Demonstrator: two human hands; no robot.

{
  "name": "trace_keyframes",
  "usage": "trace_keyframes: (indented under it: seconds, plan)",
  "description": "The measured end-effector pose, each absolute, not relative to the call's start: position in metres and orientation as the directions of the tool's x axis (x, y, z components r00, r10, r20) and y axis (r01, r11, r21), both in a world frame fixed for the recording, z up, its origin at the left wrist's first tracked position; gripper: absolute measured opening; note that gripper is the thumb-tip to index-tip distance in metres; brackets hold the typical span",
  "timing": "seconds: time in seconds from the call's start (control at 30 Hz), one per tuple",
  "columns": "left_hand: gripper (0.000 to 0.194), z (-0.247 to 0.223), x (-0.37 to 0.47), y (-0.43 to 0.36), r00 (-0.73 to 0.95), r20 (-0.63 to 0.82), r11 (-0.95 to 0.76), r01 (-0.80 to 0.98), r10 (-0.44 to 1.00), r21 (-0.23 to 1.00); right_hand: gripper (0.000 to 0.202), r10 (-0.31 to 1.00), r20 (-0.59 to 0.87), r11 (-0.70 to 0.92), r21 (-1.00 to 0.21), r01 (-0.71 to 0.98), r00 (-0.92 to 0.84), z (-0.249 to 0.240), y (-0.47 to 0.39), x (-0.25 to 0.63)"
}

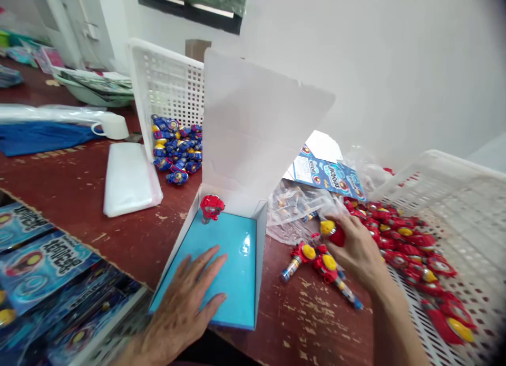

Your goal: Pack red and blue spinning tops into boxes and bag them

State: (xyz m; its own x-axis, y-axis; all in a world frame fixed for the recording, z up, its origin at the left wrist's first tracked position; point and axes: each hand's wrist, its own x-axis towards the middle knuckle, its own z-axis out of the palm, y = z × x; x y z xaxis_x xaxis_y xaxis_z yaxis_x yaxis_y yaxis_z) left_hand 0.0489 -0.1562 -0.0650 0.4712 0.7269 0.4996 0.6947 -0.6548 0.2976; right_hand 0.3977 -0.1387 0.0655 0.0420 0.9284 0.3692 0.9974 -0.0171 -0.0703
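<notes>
My left hand (pixel 190 297) is spread with fingers apart over the light blue panel (pixel 233 250) inside a white cardboard box (pixel 261 255) whose lid stands up. I cannot tell whether the palm presses on the panel. A red toy (pixel 212 206) sits at the box's far left corner. To the right of the box, my right hand (pixel 358 247) is closed round a red toy with a yellow knob (pixel 328 228), partly hidden by the fingers. Just below it, two red toys with yellow knobs and clear tubes of colourful pieces (pixel 329 266) lie on the table.
A white basket (pixel 466 197) at right holds many red toys (pixel 407 239). Behind the box, another white basket (pixel 169 81) stands tipped beside blue toys (pixel 177 150). Around are plastic bags (pixel 130 179), a white mug (pixel 113 127), printed cards (pixel 332 176) and packed blue boxes (pixel 43 266).
</notes>
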Motion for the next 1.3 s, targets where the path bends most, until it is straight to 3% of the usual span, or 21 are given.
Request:
trace_keyframes:
  seconds: [0.07,0.13,0.2,0.27,0.4,0.5,0.53,0.6,0.67,0.7,0.8,0.9,0.97,1.03,1.3]
  plan:
    - [0.063,-0.049,0.062,-0.159,0.422,0.498,-0.648,0.576,0.758,0.498,0.040,0.914,0.394,0.213,-0.250,0.945,-0.102,0.079,-0.156,0.371]
    - [0.065,-0.032,0.074,-0.161,0.424,0.460,-0.614,0.380,0.780,0.691,0.038,0.924,0.327,0.334,-0.441,0.833,-0.197,0.083,-0.168,0.336]
    - [0.052,-0.018,0.082,-0.160,0.499,0.313,-0.450,0.181,0.808,0.875,0.042,0.934,0.240,0.356,-0.593,0.722,-0.263,0.080,-0.172,0.302]
    - [0.038,-0.010,0.084,-0.157,0.572,0.120,-0.172,0.038,0.811,0.984,0.049,0.934,0.191,0.349,-0.662,0.664,-0.301,0.072,-0.169,0.280]
    - [0.044,-0.014,0.081,-0.156,0.574,-0.097,0.262,-0.213,0.813,0.941,0.065,0.863,0.078,0.328,-0.838,0.436,-0.500,0.061,-0.155,0.270]
    - [0.047,-0.015,0.076,-0.154,0.599,-0.136,0.362,-0.276,0.789,0.890,0.064,0.835,0.022,0.151,-0.970,0.191,-0.549,0.058,-0.151,0.271]
    - [0.045,-0.012,0.072,-0.150,0.573,-0.111,0.302,-0.250,0.812,0.920,0.061,0.862,0.032,0.122,-0.982,0.146,-0.507,0.057,-0.150,0.272]
    - [0.039,-0.003,0.063,-0.133,0.383,0.064,-0.026,-0.103,0.922,0.994,0.057,0.924,0.094,0.155,-0.978,0.141,-0.370,0.058,-0.147,0.273]
    - [0.030,0.007,0.053,-0.104,0.084,0.396,-0.404,0.235,0.914,0.884,0.056,0.955,0.220,0.268,-0.926,0.265,-0.197,0.059,-0.138,0.276]
    - [0.030,0.010,0.049,-0.086,-0.008,0.521,-0.473,0.407,0.854,0.781,0.056,0.943,0.307,0.332,-0.869,0.366,-0.126,0.059,-0.130,0.278]
    - [0.051,0.008,0.045,-0.037,0.004,0.530,-0.415,0.627,0.848,0.659,0.053,0.829,0.550,0.481,-0.602,0.637,-0.106,0.047,-0.099,0.277]
    - [0.043,-0.003,0.049,-0.012,0.143,0.450,-0.429,0.640,0.882,0.637,0.048,0.744,0.624,0.588,-0.442,0.677,-0.239,0.023,-0.072,0.262]
    - [0.033,-0.008,0.051,-0.009,0.170,0.435,-0.432,0.651,0.884,0.624,0.047,0.725,0.631,0.624,-0.428,0.654,-0.278,0.008,-0.064,0.251]
    - [0.035,-0.010,0.052,-0.012,0.181,0.423,-0.427,0.663,0.888,0.614,0.047,0.730,0.614,0.633,-0.442,0.636,-0.300,0.001,-0.063,0.246]
    - [0.039,-0.008,0.054,-0.018,0.204,0.405,-0.426,0.684,0.891,0.592,0.057,0.846,0.376,0.532,-0.548,0.645,-0.379,0.009,-0.047,0.250]
